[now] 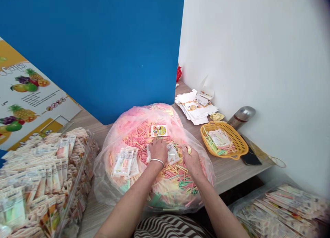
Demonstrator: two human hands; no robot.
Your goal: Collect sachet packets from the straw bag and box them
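Straws (140, 136) heaped in clear bag (103, 178), my L hand (157, 150) curled over pkt (172, 154), grip unclear; R hand (192, 160) half open beside it, can't tell if holding.

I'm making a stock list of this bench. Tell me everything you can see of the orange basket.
The orange basket is oval, with open-weave plastic sides and a rim. It sits on the wood-look tabletop, holding loose green and pink sticks and a flat printed packet.
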